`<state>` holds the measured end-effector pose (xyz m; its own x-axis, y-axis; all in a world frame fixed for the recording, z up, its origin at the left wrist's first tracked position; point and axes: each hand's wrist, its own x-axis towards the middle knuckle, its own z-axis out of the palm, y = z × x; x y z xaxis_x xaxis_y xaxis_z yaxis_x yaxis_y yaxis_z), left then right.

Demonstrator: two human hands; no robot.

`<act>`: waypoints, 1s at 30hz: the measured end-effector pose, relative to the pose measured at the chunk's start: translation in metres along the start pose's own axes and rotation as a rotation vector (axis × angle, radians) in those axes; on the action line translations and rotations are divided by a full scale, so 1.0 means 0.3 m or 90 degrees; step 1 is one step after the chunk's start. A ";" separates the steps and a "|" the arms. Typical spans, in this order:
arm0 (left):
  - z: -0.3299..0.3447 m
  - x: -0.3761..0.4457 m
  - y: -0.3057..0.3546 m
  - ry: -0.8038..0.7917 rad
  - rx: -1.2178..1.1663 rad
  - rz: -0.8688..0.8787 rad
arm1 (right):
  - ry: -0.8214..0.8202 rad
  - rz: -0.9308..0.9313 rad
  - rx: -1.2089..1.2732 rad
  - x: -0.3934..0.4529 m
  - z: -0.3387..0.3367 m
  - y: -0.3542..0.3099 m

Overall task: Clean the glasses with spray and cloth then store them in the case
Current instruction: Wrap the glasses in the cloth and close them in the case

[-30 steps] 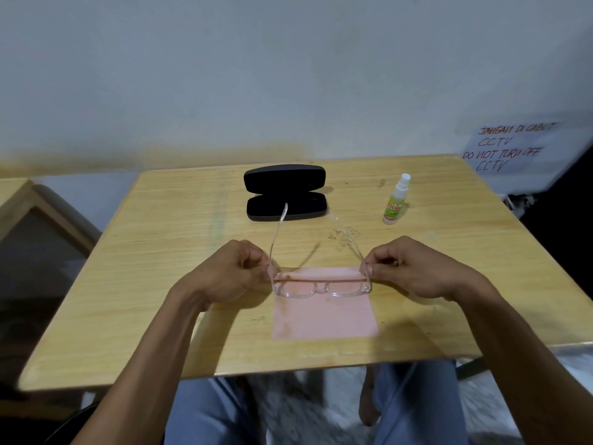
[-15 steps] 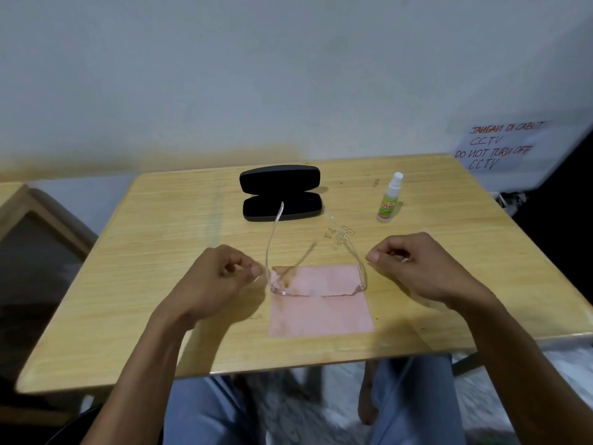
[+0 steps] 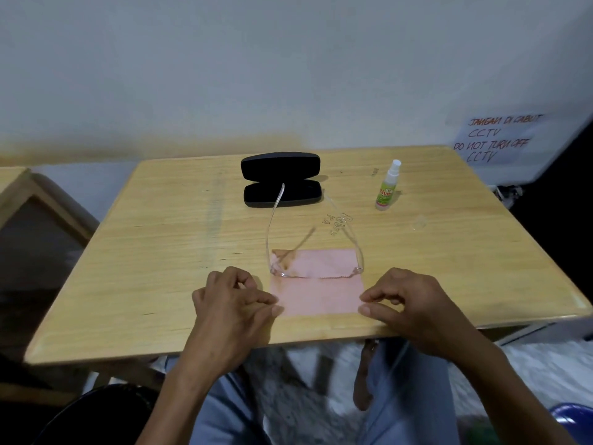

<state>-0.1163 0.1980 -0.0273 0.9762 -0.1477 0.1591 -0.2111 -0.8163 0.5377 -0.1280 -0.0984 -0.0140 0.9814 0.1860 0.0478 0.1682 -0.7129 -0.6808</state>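
Looks like some plain office or back room: a bare scuffed white wall (image 3: 288,75) beyond the hands, a light wooden table (image 3: 160,252) under them, and a handwritten "do not turn off CCTV" sign (image 3: 494,139) up right.

The glasses (image 3: 316,271) lie front-down on the pink cloth (image 3: 317,292), their clear arms stretching up and away toward the open black case (image 3: 281,179), so a straight reach to the case crosses those arms. The spray bottle (image 3: 387,186) stands apart at the far right with bare table (image 3: 167,252) around it. Both sides of the cloth lie open.
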 end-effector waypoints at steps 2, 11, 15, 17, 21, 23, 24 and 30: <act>0.005 0.004 0.004 0.013 0.010 0.004 | -0.008 -0.001 0.006 0.005 -0.001 -0.006; 0.032 0.019 0.027 0.157 0.017 0.079 | 0.122 -0.094 -0.078 0.025 0.038 -0.009; 0.029 0.053 0.058 0.250 0.033 0.089 | 0.273 -0.167 -0.132 0.063 0.038 -0.037; 0.034 0.072 0.071 0.284 0.042 0.101 | 0.321 -0.218 -0.172 0.081 0.043 -0.044; 0.057 0.101 0.084 0.340 0.088 0.135 | 0.359 -0.286 -0.279 0.112 0.066 -0.042; 0.071 0.113 0.087 0.359 0.126 0.156 | 0.366 -0.305 -0.320 0.125 0.084 -0.035; 0.077 0.118 0.088 0.365 0.147 0.162 | 0.370 -0.315 -0.333 0.130 0.092 -0.030; 0.105 0.153 0.087 0.389 0.240 0.152 | 0.411 -0.315 -0.355 0.162 0.117 -0.002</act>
<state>-0.0756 0.1523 -0.0321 0.6813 -0.0976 0.7255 -0.2745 -0.9528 0.1296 -0.0835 -0.0652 -0.0369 0.6231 0.2625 0.7367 0.4305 -0.9016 -0.0429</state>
